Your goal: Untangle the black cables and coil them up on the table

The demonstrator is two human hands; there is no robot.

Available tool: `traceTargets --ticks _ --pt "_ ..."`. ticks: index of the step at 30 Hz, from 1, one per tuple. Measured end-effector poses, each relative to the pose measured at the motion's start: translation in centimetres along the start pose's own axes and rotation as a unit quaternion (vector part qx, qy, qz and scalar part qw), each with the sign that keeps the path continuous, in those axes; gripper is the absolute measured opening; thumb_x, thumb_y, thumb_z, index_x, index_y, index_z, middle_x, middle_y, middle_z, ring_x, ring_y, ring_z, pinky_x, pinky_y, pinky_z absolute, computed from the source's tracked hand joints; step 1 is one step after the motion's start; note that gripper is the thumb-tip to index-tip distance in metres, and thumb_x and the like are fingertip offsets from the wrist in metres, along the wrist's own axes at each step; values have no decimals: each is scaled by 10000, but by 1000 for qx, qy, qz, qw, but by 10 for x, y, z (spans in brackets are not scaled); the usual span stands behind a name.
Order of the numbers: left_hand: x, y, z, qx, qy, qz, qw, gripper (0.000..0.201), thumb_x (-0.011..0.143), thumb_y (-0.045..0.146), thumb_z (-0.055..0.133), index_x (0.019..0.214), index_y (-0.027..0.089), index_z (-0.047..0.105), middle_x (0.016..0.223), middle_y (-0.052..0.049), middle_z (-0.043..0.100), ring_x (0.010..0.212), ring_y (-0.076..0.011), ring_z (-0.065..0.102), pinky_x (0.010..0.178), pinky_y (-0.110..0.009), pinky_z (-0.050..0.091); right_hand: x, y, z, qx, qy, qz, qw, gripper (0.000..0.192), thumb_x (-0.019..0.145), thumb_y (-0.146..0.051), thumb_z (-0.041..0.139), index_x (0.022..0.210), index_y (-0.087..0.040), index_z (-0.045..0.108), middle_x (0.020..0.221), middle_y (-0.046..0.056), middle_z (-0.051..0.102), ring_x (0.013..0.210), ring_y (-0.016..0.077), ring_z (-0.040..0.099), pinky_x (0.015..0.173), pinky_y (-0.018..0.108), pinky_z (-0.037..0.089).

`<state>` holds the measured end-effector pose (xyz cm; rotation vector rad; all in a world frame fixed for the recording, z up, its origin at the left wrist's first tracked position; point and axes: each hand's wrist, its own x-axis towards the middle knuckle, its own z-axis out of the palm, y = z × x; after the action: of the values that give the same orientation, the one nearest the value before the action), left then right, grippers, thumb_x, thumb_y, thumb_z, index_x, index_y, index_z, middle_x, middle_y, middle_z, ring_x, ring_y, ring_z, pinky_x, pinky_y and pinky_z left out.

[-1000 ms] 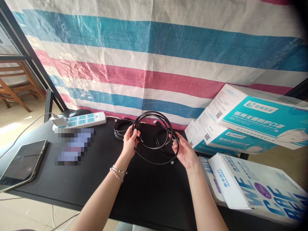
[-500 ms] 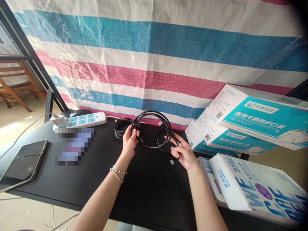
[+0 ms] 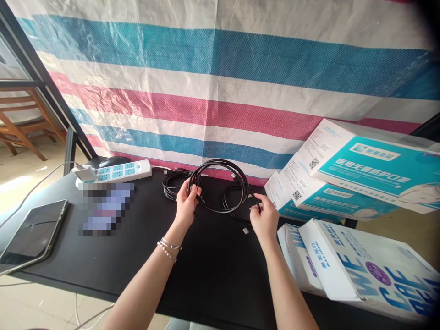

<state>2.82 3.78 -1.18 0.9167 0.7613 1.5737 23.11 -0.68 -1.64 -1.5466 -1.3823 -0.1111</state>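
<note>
A black cable (image 3: 224, 211) is wound into large loops, held up above the black table (image 3: 220, 261). On the left side of the loops, my left hand (image 3: 187, 201) pinches the gathered strands between thumb and fingers. My right hand (image 3: 264, 217) is closed on a length of the same cable at the right of the loops. Behind my left hand a second coiled black cable (image 3: 169, 187) lies on the table. Another black cable coil (image 3: 225, 198) lies behind and below the held loops, with a small pale tag (image 3: 245, 231) near it.
At the back left is a white power strip (image 3: 140, 169) with a plugged-in white adapter (image 3: 84, 173). A tablet (image 3: 34, 233) lies at the left edge. Stacked mask boxes (image 3: 371, 160) and white cartons (image 3: 364, 266) stand right. A striped sheet (image 3: 213, 82) hangs behind.
My right hand has turned and its fingers have closed further round the cable, slightly higher and to the right. My left hand keeps its grip almost in place.
</note>
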Motion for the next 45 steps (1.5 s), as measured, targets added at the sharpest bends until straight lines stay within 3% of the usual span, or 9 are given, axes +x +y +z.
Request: traceTargets --ticks 6,13,16,21,24,30,37,45 --pt "1 -1 -2 -6 15 5 1000 318 726 381 639 965 193 546 573 59 430 423 -22 284 371 -139 202 -1 -8 -3 24 77 -56 995 282 637 -67 439 855 -201 558 743 40 574 625 177 534 624 327 464" --pt "2 -2 -3 -11 20 8 1000 285 739 358 627 962 200 546 585 63 431 418 -15 284 374 -135 210 -5 -7 -1 233 117 47 964 160 730 -133 478 861 -210 527 776 26 571 631 155 553 655 322 471" --pt "1 -2 -3 -4 22 3 1000 301 730 358 637 966 195 548 580 64 436 410 -14 276 368 -139 194 -6 -11 -3 248 90 9 965 113 764 -195 520 869 -220 551 822 38 556 721 174 559 685 328 474" --pt "2 -3 -3 -1 12 -8 1000 336 723 370 643 993 192 552 575 68 446 393 -8 256 359 -145 173 -6 -23 -8 188 3 -97 977 159 784 -210 537 922 -241 610 928 70 555 863 224 545 704 354 469" --pt "2 -4 -4 -12 6 -22 1000 363 715 373 650 1013 195 544 577 69 450 380 -3 241 349 -146 158 -5 -28 -10 187 -28 -113 976 212 792 -216 544 989 -253 615 975 74 558 906 231 540 722 359 464" --pt "4 -4 -5 -74 -15 -56 996 333 695 338 679 953 194 525 575 79 435 367 10 229 342 -128 145 -2 -30 -15 239 -76 -58 966 284 864 -344 431 1063 -258 614 1076 77 536 1003 235 514 776 364 459" --pt "6 -4 -6 -152 -12 -107 983 345 659 298 715 916 211 501 566 89 419 368 5 243 338 -116 163 1 -19 -10 326 -25 67 943 452 865 -505 312 1045 -222 616 1057 83 586 864 202 550 705 336 475" --pt "6 -5 -8 -196 -56 -169 964 309 658 197 708 879 199 492 567 95 419 349 19 210 320 -102 134 9 4 -5 300 -25 123 946 387 807 -459 500 1083 -200 585 1133 103 590 1010 231 549 819 379 447"
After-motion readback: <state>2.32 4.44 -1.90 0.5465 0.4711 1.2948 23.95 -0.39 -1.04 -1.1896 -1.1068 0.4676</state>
